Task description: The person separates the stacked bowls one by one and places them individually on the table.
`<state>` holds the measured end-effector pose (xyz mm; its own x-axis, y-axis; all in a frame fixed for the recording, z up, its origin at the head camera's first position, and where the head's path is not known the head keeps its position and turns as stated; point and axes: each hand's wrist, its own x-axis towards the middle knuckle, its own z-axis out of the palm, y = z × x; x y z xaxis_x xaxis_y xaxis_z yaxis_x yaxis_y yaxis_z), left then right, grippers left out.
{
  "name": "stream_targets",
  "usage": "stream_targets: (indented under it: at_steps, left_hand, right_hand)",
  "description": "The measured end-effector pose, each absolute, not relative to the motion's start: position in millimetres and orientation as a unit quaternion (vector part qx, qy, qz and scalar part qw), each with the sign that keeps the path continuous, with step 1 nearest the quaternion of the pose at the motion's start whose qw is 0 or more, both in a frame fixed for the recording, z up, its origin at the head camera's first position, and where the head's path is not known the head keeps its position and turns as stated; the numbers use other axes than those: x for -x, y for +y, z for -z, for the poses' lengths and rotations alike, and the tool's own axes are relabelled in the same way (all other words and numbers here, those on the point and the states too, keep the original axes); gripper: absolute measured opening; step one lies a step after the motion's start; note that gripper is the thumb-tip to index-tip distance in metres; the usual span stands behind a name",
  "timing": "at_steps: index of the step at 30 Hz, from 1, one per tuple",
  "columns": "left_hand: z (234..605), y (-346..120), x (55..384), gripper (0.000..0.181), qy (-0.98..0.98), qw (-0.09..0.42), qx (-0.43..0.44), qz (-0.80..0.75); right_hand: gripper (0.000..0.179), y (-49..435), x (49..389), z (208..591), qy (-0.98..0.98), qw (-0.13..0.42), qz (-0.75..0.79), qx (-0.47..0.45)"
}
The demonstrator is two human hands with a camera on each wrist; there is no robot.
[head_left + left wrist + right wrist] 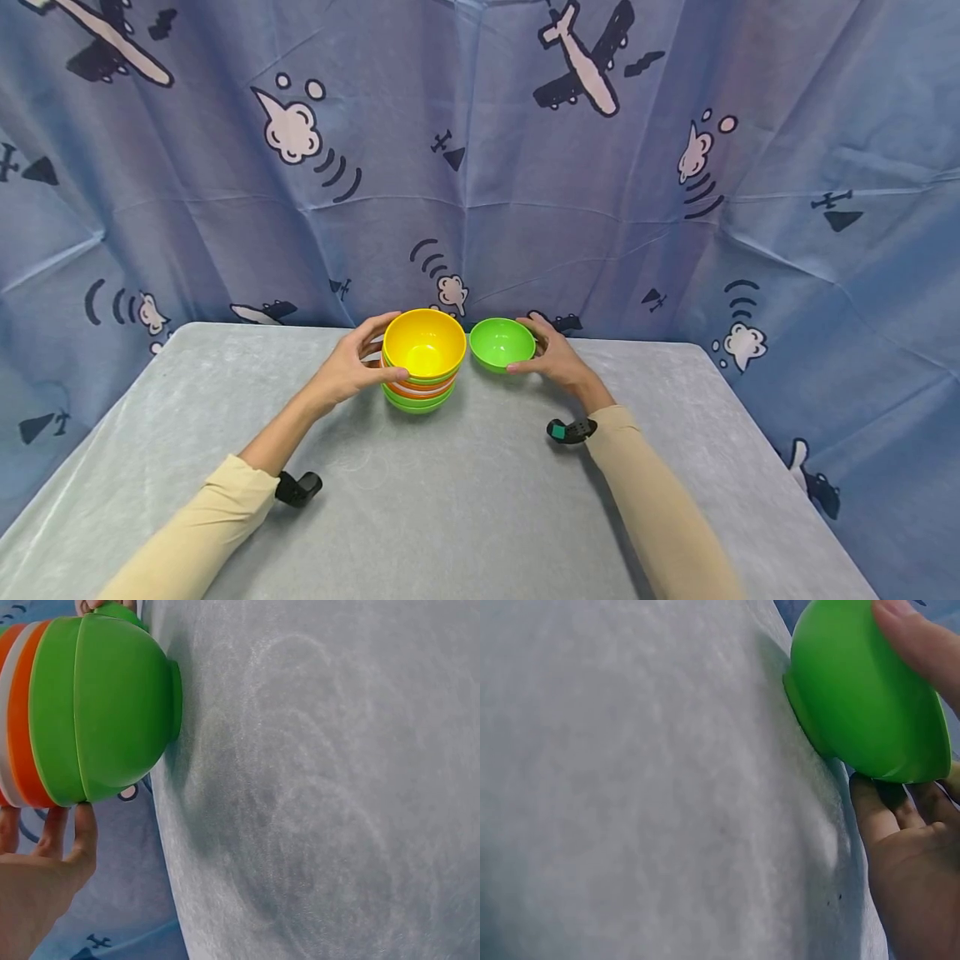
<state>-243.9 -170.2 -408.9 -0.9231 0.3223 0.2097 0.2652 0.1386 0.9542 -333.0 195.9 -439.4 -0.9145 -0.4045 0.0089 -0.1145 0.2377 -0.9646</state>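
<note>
A stack of nested bowls stands near the table's far edge, a yellow bowl on top and orange, white and green ones beneath. My left hand grips the stack from the left, thumb across its near side and fingers round the back. In the left wrist view, fingertips touch the side of the stack, whose lowest bowl is green. Just right of the stack is a single green bowl, upright. My right hand holds it from the right between thumb and fingers, its base close over the table in the right wrist view.
A pale grey cloth covers the table. Behind its far edge hangs a blue curtain printed with airplanes and clouds. Dark wrist devices, a left one and a right one, sit at the sleeve cuffs.
</note>
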Motion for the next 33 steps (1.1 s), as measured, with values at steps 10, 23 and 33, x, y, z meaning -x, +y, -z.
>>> stream_targets:
  at_steps: [10,23,33]
  left_hand:
    - [408,-171,244,0.086,0.753,0.027,-0.192,-0.629]
    - [412,-173,245,0.085,0.757,0.041,-0.203,-0.619]
    - [411,-173,244,0.084,0.76,0.045,-0.195,-0.618]
  right_hand:
    - [0.098,200,337,444,0.776,0.129,0.592,0.178]
    - [0.1,217,336,442,0.769,0.125,0.593,0.204]
    - [0.066,231,328,430,0.764,0.04,0.6,0.233]
